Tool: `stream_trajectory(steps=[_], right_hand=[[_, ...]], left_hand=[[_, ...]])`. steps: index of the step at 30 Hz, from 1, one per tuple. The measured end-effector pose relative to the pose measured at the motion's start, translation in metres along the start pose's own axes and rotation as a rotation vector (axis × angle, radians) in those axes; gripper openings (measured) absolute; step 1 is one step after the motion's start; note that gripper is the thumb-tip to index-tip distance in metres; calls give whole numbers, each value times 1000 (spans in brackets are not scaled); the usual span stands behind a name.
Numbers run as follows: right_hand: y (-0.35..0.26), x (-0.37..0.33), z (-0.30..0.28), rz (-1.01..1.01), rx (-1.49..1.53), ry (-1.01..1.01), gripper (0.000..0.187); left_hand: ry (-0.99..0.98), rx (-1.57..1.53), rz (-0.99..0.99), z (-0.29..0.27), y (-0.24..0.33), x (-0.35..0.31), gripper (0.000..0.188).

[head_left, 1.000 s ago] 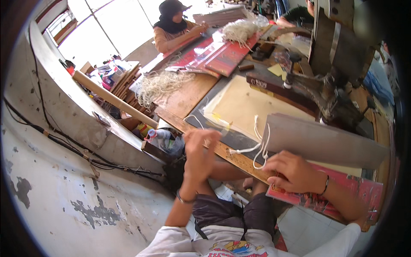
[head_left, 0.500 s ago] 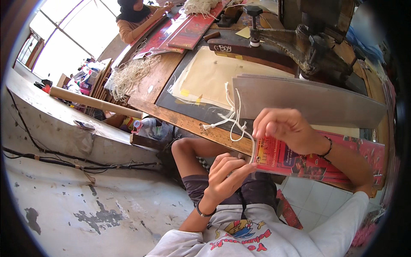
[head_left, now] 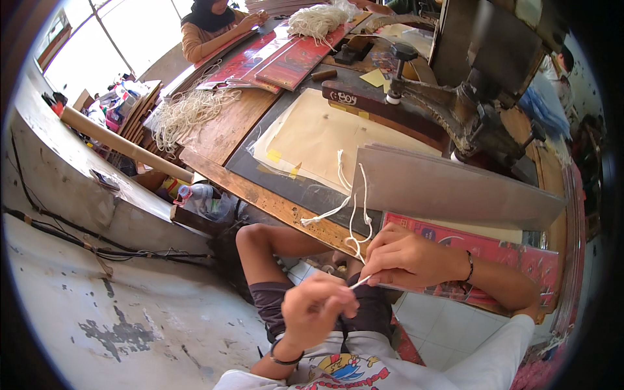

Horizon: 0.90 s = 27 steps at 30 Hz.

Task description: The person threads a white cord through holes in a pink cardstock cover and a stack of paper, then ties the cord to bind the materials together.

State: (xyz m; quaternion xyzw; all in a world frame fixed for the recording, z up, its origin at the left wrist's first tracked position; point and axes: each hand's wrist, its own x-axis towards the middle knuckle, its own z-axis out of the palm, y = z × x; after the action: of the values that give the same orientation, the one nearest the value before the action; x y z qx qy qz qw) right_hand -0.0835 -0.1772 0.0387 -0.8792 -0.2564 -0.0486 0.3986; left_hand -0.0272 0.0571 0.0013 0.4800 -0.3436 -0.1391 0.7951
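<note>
**White cord (head_left: 354, 242) drawn over the wooden edge (head_left: 260, 200) of the worktable**

Starting at the left, we see a flaking wall (head_left: 123, 335), with black cables (head_left: 58, 234) running along it and a cardboard tube (head_left: 123, 143) slanting above. A plastic bottle (head_left: 198, 195) stands near the table's left corner. Behind that corner, a tangle of pale string (head_left: 195, 117) lies on the tabletop, well apart from both hands.

The left hand (head_left: 320, 307) is off the near edge, over the person's lap, with a wide gap between it and the wall. Its fingers are curled and blurred; a short strand of the cord runs up to them, but we cannot tell whether they press on it.

Just to the right, the right hand (head_left: 403, 260) pinches the cord between thumb and forefinger, below the knot. The cord's loops trail back across the edge, beside the left side of a stack of grey panels (head_left: 448, 185). Under the right forearm we find a red printed panel (head_left: 513, 260) covering the table's edge. Beyond the grey stack stands a dark metal clamp (head_left: 448, 104).
</note>
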Motion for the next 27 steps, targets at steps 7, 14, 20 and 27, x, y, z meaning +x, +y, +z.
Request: stream_trajectory(steps=[7, 14, 20, 27], right_hand=[[0, 0, -10, 380, 542, 170, 15], [6, -16, -29, 195, 716, 215, 36], [-29, -2, -44, 228, 625, 210, 27], [-26, -4, -2, 185, 336, -128, 25]], left_hand=[[224, -672, -459, -86, -3, -4, 13], [479, -649, -356, -113, -13, 8, 26], [-136, 155, -463, -42, -22, -13, 23], [-282, 435, -410, 5, -29, -8, 29]])
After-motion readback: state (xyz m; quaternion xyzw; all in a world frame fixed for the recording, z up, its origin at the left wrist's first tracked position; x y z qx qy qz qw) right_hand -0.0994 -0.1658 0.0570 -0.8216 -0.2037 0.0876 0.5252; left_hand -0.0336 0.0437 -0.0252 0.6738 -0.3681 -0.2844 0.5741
